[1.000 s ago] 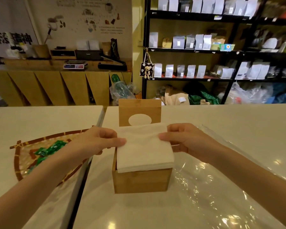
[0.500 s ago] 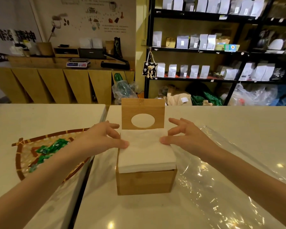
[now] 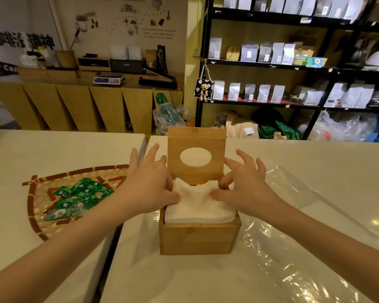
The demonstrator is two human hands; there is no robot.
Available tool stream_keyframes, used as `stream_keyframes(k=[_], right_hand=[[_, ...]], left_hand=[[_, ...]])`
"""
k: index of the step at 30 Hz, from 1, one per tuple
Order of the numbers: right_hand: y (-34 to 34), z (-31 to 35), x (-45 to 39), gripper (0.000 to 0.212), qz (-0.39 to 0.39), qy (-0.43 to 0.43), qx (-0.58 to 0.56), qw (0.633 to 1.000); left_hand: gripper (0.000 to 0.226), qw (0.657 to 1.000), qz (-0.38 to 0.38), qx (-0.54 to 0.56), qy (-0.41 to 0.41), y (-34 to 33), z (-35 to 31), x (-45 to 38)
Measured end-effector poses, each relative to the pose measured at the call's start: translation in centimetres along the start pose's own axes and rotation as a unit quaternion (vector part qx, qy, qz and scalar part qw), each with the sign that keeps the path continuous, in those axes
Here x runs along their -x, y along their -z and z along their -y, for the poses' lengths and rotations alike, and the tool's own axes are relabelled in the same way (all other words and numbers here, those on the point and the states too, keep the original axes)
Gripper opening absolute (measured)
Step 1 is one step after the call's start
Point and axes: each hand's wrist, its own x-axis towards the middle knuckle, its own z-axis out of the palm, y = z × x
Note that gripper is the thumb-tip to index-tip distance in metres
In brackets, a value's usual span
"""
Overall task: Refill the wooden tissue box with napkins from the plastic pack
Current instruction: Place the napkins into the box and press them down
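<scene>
Both forearms run off the bottom frame edge, so only 2 hands and part of each arm show. Left hand (image 3: 150, 189) has its fingers spread, thumb and inner fingertips pressing the left edge of the napkins (image 3: 198, 204); the fingertips nearest the lid are partly hidden behind the paper fold. Right hand (image 3: 244, 186) mirrors it, fingers splayed, thumb down on the right side of the stack; whether its index tip is tucked under the paper or only touching it can't be told. The napkins sit betw. the 2 hands inside 1 wooden tissue box (image 3: 198, 239), top sheets rumpled and bulging above the rim, so sheet count is impossible to read and the box interior is fully covered. The lid (image 3: 196, 154), w/ 1 oval hole, stands upright just beyond the fingertips. Box rests on the bench (image 3: 184, 281) directly below the hands. Right of the right hand lies the clear plastic pack (image 3: 293, 248), flattened, its far side cut off at the frame edge; glare hides its outline in spots. Left of the left hand, 1 woven tray (image 3: 37, 215) sits on a 2nd bench top, partly covered by the left forearm, holding a heap of green packets (image 3: 79, 197), overlapping too much to count.
</scene>
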Motion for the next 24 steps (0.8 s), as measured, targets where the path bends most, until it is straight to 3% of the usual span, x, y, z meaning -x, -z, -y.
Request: stream_keyframes(k=[7,12,18,21,24], right_hand=[[-0.9,0.7,-0.2,0.019,0.033,-0.01,0.099,0.995],[-0.9,1.1,-0.6,0.021,0.043,-0.017,0.191,0.98],[-1.0,1.7,-0.2,0.016,-0.032,-0.001,0.264,0.964],[-0.6,1.4,0.2,0.014,-0.033,0.003,0.251,0.967],[-0.2,1.1,0.3,0.021,0.029,0.005,0.185,0.982]], left_hand=[[0.026,0.998,0.014,-0.058,0.021,-1.3,-0.8,0.1],[0.034,0.985,-0.001,-0.16,0.059,-1.5,-2.0,0.0],[0.009,0.976,-0.077,-0.19,0.074,-1.3,-2.1,0.7],[0.015,0.981,-0.079,-0.168,0.06,-1.0,-2.0,0.9],[0.025,0.988,-0.034,-0.144,0.052,-1.2,-2.1,0.9]])
